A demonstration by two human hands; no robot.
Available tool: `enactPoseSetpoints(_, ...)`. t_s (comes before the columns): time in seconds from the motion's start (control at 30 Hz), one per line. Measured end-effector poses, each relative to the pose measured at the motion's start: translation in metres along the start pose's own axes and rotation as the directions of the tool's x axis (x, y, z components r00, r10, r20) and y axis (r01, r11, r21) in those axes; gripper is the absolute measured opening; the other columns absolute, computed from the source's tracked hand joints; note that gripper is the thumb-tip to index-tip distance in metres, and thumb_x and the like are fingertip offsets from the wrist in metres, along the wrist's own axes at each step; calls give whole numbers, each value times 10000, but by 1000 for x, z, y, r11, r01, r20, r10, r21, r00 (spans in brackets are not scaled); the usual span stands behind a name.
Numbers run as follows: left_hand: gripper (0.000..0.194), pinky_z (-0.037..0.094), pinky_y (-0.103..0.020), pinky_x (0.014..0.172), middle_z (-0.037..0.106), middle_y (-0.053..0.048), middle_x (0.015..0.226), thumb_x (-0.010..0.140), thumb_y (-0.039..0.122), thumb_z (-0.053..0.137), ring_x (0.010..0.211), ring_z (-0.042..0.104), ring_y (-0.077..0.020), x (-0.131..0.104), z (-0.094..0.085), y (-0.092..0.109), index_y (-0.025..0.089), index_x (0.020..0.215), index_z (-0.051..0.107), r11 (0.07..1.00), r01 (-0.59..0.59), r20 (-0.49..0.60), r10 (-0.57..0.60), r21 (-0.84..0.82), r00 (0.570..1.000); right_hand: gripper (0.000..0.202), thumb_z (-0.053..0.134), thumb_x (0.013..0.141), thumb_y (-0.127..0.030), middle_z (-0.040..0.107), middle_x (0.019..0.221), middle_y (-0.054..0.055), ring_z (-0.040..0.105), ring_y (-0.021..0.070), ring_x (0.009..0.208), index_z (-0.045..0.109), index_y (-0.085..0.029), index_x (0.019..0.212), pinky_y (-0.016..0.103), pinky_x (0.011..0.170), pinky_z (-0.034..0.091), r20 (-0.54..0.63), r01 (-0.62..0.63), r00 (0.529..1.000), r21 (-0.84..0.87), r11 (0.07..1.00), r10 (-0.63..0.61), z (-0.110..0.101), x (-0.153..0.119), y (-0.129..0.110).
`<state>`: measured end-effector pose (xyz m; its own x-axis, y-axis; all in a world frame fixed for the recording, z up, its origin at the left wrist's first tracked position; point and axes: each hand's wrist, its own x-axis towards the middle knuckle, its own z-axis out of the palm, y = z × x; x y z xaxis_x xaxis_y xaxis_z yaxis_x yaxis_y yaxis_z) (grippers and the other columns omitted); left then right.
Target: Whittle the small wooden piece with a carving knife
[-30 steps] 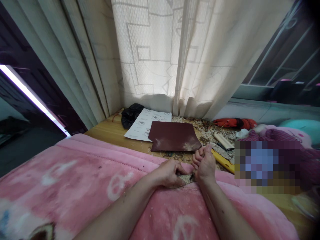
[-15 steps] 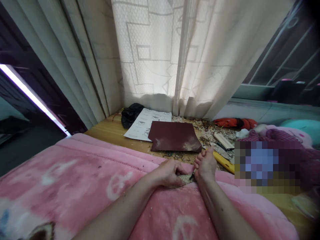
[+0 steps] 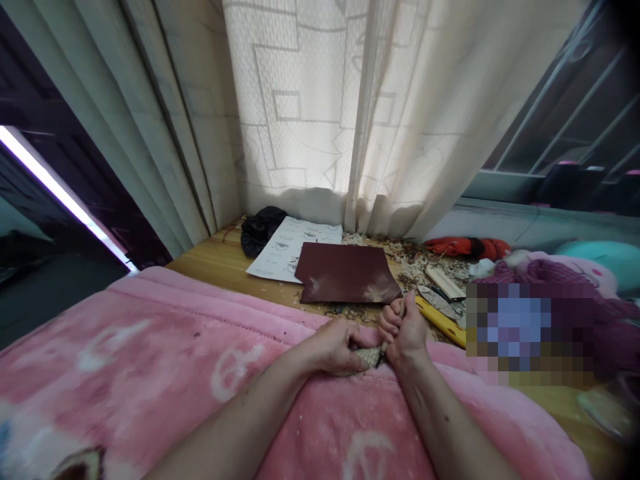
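My left hand [image 3: 340,347] rests low over the pink blanket [image 3: 200,360]. Its fingers are closed around a small pale piece with a textured, carved-looking surface [image 3: 369,357]. Close on the right, my right hand [image 3: 404,327] is curled in a fist with the thumb up. A thin dark tip [image 3: 381,357] shows at the lower side of that fist, against the end of the pale piece; what the fist grips is mostly hidden by the fingers.
Beyond the blanket, a wooden surface [image 3: 225,267] bears a dark red sheet [image 3: 345,270], printed white paper [image 3: 280,250], a black bag [image 3: 263,230] and scattered shavings [image 3: 410,257]. A yellow tool [image 3: 443,323] and a cream block [image 3: 445,283] lie right. Curtains [image 3: 310,100] hang behind.
My right fist has shifted slightly left, and its lower side has turned a little at the pale piece. The left hand keeps its grip in nearly the same place.
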<state>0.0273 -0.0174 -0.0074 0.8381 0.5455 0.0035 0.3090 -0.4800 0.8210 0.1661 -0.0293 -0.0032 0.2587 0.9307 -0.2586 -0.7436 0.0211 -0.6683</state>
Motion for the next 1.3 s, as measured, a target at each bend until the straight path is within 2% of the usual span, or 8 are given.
enactPoseSetpoints(0.1, 151, 324, -171, 619, 498, 28, 701, 638, 160, 552, 708, 440, -117, -2, 0, 1, 145, 758, 642, 999, 9, -6, -10, -39, 1000, 432, 415, 753, -548, 177, 352, -111, 69, 47, 287, 265, -202, 540, 143, 252, 67, 62, -22, 998, 28, 999, 20, -5, 3, -11)
enactPoseSetpoints(0.23, 212, 323, -170, 600, 495, 24, 687, 643, 185, 553, 697, 434, -120, -4, 1, 1, 165, 825, 661, 996, 75, -2, -75, -49, 997, 426, 427, 759, -522, 171, 352, -107, 65, 48, 291, 271, -199, 530, 147, 254, 69, 68, 41, 997, 64, 997, -45, -7, 5, -18)
enactPoseSetpoints(0.37, 226, 303, -164, 567, 479, 27, 686, 638, 180, 558, 672, 420, -106, -4, 0, 2, 174, 834, 670, 997, 61, -22, -63, -53, 998, 412, 410, 773, -513, 183, 348, -102, 72, 52, 288, 290, -199, 535, 152, 254, 72, 37, 115, 992, 77, 990, -118, -5, 2, -17)
enactPoseSetpoints(0.57, 221, 317, -167, 577, 501, 18, 714, 656, 270, 564, 688, 429, -117, -3, 0, 0, 158, 814, 669, 996, 91, -14, -92, -21, 996, 423, 411, 761, -543, 192, 355, -101, 94, 53, 286, 296, -199, 542, 153, 259, 78, 0, 177, 984, 59, 982, -178, 0, -1, -14)
enactPoseSetpoints(1.0, 229, 306, -179, 583, 509, 31, 680, 647, 248, 567, 648, 415, -106, -3, 0, -3, 179, 836, 677, 996, 78, -18, -77, 33, 997, 424, 415, 761, -546, 194, 368, -99, 96, 50, 290, 304, -199, 544, 145, 246, 96, 31, 224, 974, 13, 974, -224, 4, -5, -12)
enactPoseSetpoints(1.13, 266, 308, -179, 593, 504, 35, 695, 632, 252, 590, 644, 407, -101, -2, 1, -5, 196, 879, 671, 995, 98, -13, -97, 29, 995, 426, 400, 761, -565, 196, 378, -98, 93, 51, 296, 320, -200, 555, 143, 241, 105, 53, 246, 968, 0, 969, -246, 5, -6, -10)
enactPoseSetpoints(1.3, 226, 290, -177, 564, 459, 37, 675, 622, 225, 594, 637, 398, -96, -3, 1, -7, 195, 831, 674, 996, 92, -22, -92, 9, 996, 415, 390, 778, -543, 196, 380, -94, 89, 52, 302, 327, -199, 554, 141, 240, 111, 111, 235, 966, 4, 972, -234, 6, -7, -9)
